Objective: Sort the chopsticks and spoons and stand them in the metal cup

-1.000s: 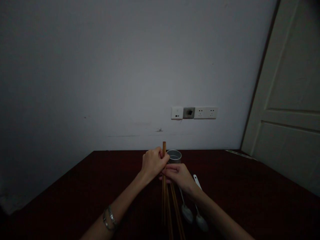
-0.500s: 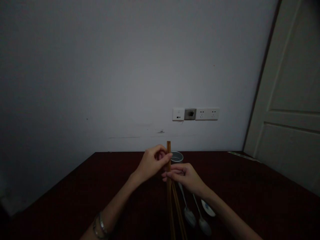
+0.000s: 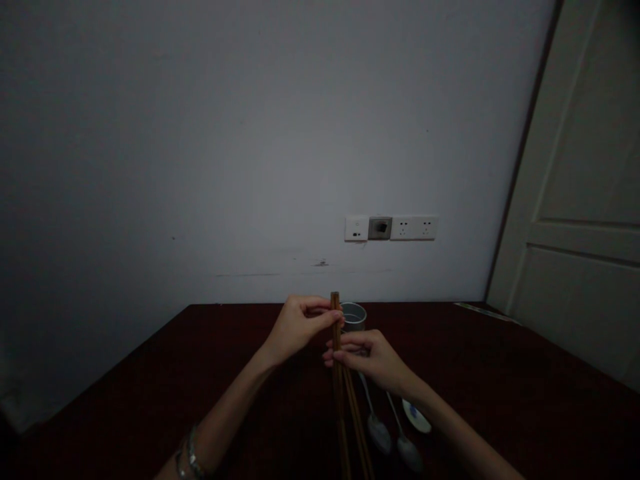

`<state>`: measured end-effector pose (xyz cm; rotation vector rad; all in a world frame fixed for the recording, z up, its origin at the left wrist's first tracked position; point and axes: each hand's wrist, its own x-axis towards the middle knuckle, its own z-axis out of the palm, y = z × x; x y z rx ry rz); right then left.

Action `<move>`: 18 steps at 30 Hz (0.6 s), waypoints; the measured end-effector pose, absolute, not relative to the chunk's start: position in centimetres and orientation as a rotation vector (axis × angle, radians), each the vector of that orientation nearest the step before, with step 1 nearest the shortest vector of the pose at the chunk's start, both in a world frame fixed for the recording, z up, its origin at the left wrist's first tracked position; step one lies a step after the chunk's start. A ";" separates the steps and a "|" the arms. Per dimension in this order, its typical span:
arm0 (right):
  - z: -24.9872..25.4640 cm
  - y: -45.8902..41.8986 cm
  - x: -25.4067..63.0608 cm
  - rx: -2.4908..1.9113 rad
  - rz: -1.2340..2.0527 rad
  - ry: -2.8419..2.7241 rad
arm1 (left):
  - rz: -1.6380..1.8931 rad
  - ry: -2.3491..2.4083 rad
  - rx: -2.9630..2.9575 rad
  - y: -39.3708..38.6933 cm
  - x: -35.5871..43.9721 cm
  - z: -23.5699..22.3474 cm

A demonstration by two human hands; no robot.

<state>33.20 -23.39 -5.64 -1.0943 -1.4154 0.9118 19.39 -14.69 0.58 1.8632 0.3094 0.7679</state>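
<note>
A pair of wooden chopsticks [image 3: 335, 333] stands nearly upright between my two hands. My left hand [image 3: 304, 327] pinches the pair near its top, thumb in front. Lower down, my right hand [image 3: 373, 357] is closed on the same pair with thumb and fingertips. More chopsticks [image 3: 356, 417] lie at a slant just right of the held pair. Right of these are two metal spoons, one spoon [image 3: 379, 435] and another spoon [image 3: 410, 453]. Under my right forearm rests a white piece with a blue pattern [image 3: 416, 416], perhaps a ceramic spoon.
Behind my hands stands a grey metal cup [image 3: 353, 315], partly hidden. The dark red table [image 3: 200, 373] reaches the wall, which carries sockets and a switch [image 3: 380, 228]. A thin pale strip [image 3: 485, 312] lies at the back right, near a door [image 3: 580, 267].
The held chopsticks have come down a little, their tops now lower. My left hand has shifted slightly down and left; my right hand has dropped slightly. Both keep their grip.
</note>
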 end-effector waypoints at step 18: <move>0.3 -24.9 35.2 -1.206 0.326 -1.389 | 0.730 0.248 1.984 -14.9 19.8 0.5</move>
